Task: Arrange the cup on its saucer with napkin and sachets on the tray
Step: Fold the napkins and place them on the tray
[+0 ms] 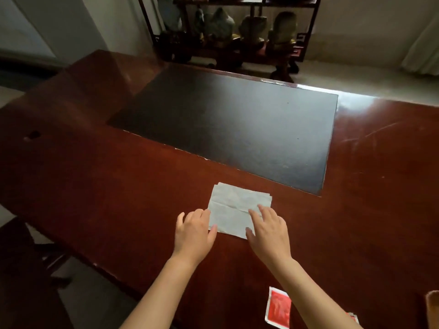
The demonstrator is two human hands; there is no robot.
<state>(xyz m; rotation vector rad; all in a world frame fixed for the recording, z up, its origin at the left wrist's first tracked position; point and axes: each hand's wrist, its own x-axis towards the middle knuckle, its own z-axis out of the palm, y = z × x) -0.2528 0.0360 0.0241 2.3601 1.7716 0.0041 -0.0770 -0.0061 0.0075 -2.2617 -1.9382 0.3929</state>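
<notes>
A white folded napkin (pixel 235 205) lies flat on the red-brown wooden desk (pixel 118 186), just in front of the dark inlay. My left hand (pixel 193 230) rests with spread fingers on the napkin's left edge. Fingers apart, my right hand (pixel 269 230) presses on its right near corner. Both hands lie flat and hold nothing. A red sachet (pixel 278 307) lies on the desk near my right forearm, and the corner of a second red sachet (pixel 353 317) peeks out beside that arm. No cup, saucer or tray is in view.
A large dark rectangular inlay (pixel 232 129) covers the desk's middle. An orange-brown object (pixel 432 307) is cut off at the right edge. Behind the desk stands a dark shelf (pixel 232 43) with stone ornaments. A dark chair (pixel 28 269) sits at the lower left.
</notes>
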